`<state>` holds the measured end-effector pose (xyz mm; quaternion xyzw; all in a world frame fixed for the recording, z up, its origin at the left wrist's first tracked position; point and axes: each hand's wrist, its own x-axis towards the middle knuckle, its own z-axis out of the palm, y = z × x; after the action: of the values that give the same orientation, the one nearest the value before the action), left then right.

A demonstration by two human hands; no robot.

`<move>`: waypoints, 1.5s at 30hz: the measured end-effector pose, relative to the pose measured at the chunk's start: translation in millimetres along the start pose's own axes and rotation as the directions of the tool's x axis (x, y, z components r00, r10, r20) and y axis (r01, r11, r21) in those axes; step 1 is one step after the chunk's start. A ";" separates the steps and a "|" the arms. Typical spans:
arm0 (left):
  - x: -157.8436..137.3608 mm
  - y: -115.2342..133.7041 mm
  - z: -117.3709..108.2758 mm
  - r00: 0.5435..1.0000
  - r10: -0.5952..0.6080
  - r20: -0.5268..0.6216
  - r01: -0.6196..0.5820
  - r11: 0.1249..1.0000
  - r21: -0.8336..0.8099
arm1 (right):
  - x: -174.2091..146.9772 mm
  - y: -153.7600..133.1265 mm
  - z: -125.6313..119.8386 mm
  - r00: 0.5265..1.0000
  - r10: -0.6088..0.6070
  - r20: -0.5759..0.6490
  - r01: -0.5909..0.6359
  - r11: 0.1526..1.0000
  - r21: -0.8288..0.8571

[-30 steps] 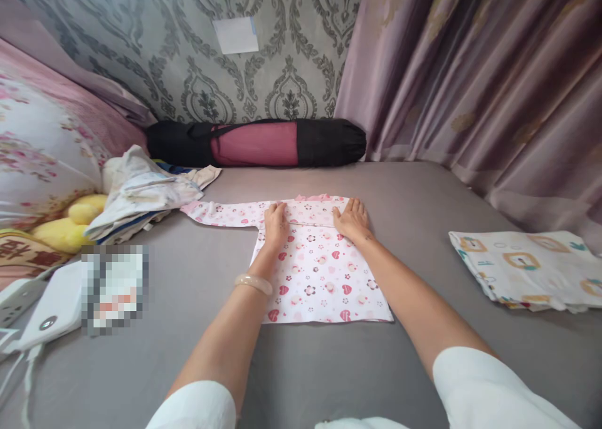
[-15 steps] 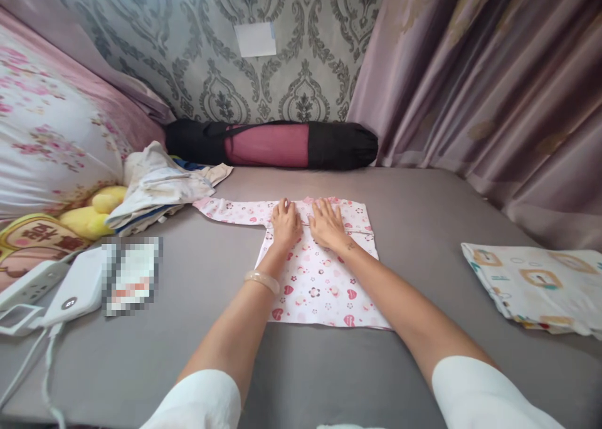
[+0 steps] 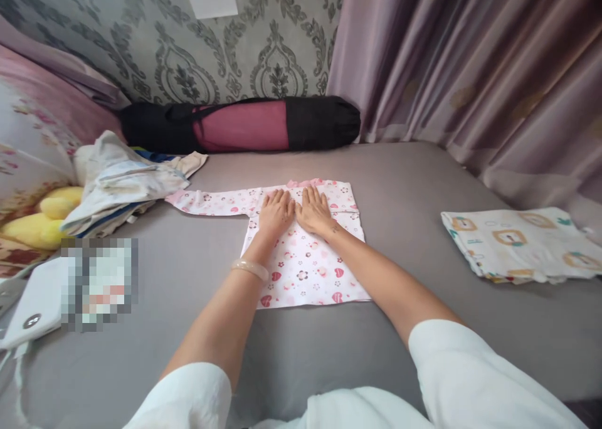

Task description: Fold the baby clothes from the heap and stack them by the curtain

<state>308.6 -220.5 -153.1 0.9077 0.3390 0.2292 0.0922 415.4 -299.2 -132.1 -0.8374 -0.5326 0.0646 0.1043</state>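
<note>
A small white shirt [image 3: 301,266] with pink hearts and flowers lies flat on the grey sheet [image 3: 404,354]. Its left-hand sleeve stretches out to the side, with a pink cuff at the end. On the right, the other sleeve is folded across the upper body of the shirt. My left hand [image 3: 276,212], with a pale bangle on its wrist, rests flat on the upper middle of the shirt. Close beside it, my right hand [image 3: 313,211] presses palm down, fingers stretched toward the pink collar. Both hands are open and grip nothing.
A folded patterned cloth [image 3: 517,244] lies at the right. To the left are a pile of clothes [image 3: 126,178], a yellow plush toy [image 3: 35,225] and a white power bank [image 3: 40,297] with a cable. A black and maroon bag [image 3: 244,125] lies along the wall.
My hands have slid slightly, and the left fingers, curled before, now lie straighter and flatter. The camera view has shifted down and to the right. The shirt keeps the same shape.
</note>
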 end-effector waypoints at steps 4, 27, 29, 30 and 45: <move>-0.8 0.6 -0.3 1.000 -0.014 0.011 0.015 1.000 -0.023 | -0.1 12.5 -0.9 0.992 0.123 -0.027 -0.124 0.992 -0.013; -3.8 4.9 -4.6 0.998 0.052 -0.024 -0.052 0.999 -0.013 | -3.5 72.6 -32.3 0.984 0.150 -0.094 -0.160 0.981 -0.110; -3.9 5.5 -5.3 0.998 0.069 0.002 -0.069 0.998 -0.004 | -2.8 61.4 -29.2 0.994 0.090 -0.067 -0.094 0.993 -0.073; -3.5 5.5 -5.6 0.997 0.067 0.022 -0.067 0.998 -0.006 | -2.3 57.2 -26.9 0.996 0.080 -0.045 -0.083 0.995 -0.054; -3.6 12.8 -17.1 0.987 -0.036 0.156 0.011 0.988 0.157 | 9.0 53.9 -25.4 0.995 0.061 -0.079 -0.066 0.996 -0.055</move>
<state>305.3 -232.3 -135.2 0.9235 0.3581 0.1282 0.0503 472.1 -315.9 -120.6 -0.8585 -0.5028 0.0199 0.0986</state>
